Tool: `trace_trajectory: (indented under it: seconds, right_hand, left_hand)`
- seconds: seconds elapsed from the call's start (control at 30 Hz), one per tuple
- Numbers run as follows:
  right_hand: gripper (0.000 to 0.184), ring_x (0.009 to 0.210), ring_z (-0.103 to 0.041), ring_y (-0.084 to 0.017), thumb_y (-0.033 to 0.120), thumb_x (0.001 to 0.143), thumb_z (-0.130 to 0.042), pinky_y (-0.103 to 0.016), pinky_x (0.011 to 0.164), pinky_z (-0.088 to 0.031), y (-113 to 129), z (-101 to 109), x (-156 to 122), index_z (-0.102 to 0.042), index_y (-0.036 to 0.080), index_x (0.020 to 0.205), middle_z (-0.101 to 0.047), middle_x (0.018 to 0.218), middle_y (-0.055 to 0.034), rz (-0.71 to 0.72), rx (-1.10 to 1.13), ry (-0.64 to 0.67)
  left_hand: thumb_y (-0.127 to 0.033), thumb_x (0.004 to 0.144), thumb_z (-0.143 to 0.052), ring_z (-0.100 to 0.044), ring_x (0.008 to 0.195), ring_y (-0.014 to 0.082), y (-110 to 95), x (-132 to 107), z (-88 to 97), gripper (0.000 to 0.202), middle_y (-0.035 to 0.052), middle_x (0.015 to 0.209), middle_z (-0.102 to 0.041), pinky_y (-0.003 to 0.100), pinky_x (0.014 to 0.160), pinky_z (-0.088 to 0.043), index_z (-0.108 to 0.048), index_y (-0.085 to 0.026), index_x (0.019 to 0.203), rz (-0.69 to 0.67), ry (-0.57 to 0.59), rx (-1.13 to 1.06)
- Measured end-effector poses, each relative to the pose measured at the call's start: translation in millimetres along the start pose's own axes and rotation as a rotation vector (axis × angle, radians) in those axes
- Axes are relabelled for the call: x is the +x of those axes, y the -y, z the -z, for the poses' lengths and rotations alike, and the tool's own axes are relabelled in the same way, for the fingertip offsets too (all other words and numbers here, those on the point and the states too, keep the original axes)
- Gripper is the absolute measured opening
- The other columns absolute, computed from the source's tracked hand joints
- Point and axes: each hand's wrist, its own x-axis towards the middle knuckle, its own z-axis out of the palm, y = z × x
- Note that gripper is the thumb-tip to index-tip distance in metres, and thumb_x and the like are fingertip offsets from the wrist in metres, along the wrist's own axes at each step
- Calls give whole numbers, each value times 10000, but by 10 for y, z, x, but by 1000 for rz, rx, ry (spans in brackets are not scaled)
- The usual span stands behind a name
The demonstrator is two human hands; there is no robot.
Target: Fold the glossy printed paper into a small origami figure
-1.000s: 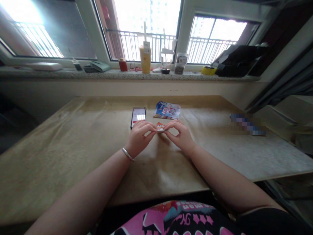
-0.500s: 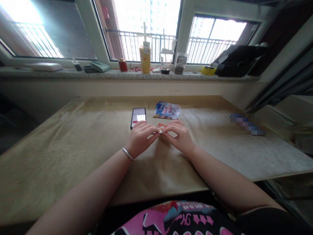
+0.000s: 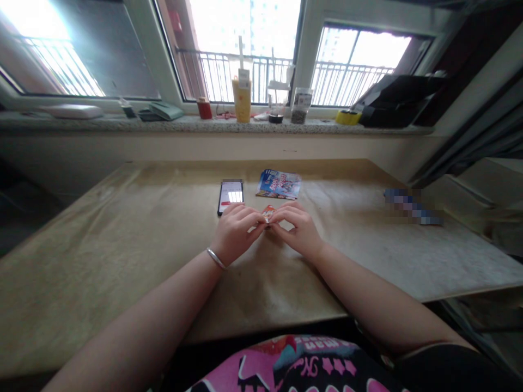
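Observation:
Between my two hands is a small orange-and-white packet [image 3: 268, 211], pinched along its near edge and partly covered by my fingers. My left hand [image 3: 235, 228], with a silver bangle at the wrist, grips its left side between thumb and fingertips. On the other side my right hand [image 3: 300, 228] pinches it the same way, the fingertips of both hands almost touching. A phone [image 3: 231, 195] with a lit screen lies just beyond my left fingers. Behind the packet rests a fanned stack of blue printed cards or leaflets [image 3: 280, 184].
A yellowish cover lies over the table [image 3: 155, 234]. Near its right edge is a blurred-out bluish item [image 3: 412, 207]. Along the windowsill [image 3: 163, 126] stand a yellow drink cup [image 3: 242, 100], a red-lidded jar [image 3: 205, 108], a clear container [image 3: 301, 106] and a yellow tape roll [image 3: 347, 117].
The packet's near edge, flat and straight before, now looks bent or crumpled between my fingertips. Both hands stay almost in the same place.

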Motion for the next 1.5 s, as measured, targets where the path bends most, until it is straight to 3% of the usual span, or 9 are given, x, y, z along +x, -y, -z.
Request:
trace_trajectory:
  seconds: [0.27, 0.6, 0.93, 1.5]
  right_hand:
    - [68, 831, -598, -172, 171, 766, -623, -346, 794, -491, 13, -15, 0, -619, 239, 765, -687, 788, -2, -56, 13, -20]
    - [40, 851, -610, -173, 212, 792, -625, -366, 832, -484, 9, -25, 4, -630, 242, 767, -701, 837, -12, 17, -11, 46]
    - [87, 914, -594, -166, 165, 776, -593, -357, 875, -467, -10, -44, -16, -625, 239, 808, -668, 934, -23, 32, 4, 40]
    - [122, 900, -587, -168, 128, 703, -609, -363, 890, -465, -61, -25, -31, -617, 240, 750, -674, 883, -4, -18, 3, 97]
  left_hand:
    - [-233, 843, -573, -570, 725, 136, -18, 13, 14, 88, -11, 771, -663, 333, 866, -433, -585, -205, 760, -30, 25, 36]
    - [-235, 879, -530, -575, 739, 132, -14, 5, 31, 159, -15, 759, -667, 351, 897, -408, -623, -224, 751, -75, 98, 124]
    - [-247, 858, -567, -551, 707, 129, -13, 11, 36, 152, -23, 759, -680, 340, 855, -415, -625, -223, 720, -49, 79, 42]
    - [-234, 853, -547, -538, 722, 144, -6, 8, 37, 169, -18, 720, -659, 359, 869, -393, -627, -233, 704, -52, 130, 36]
